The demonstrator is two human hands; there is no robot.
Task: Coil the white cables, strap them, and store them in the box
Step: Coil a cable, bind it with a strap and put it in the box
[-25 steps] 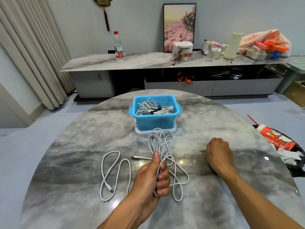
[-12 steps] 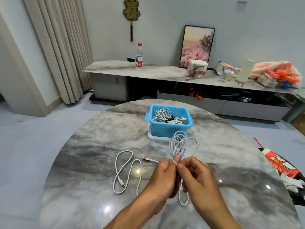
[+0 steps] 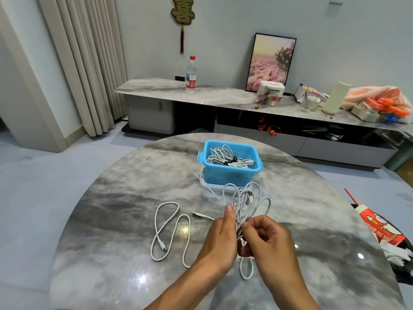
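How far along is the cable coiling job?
Done: strapped white cable bundles lie in the blue plastic box. In hand: the left hand grips a coiled white cable while the right hand pinches its middle; no strap is visible on it yet. Left: a loose white cable lies uncoiled on the grey marble table.

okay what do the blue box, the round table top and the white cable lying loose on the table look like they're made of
Blue box: likely molded plastic, going by its uniform colour, slight translucency, rounded rim and side tabs.
Round table top: looks like polished marble or a sintered-stone lookalike, with grey veining and sharp glossy light reflections; which one cannot be told.
Loose white cable: flexible, smooth rubbery plastic jacket, probably PVC or similar, with a small plug end.
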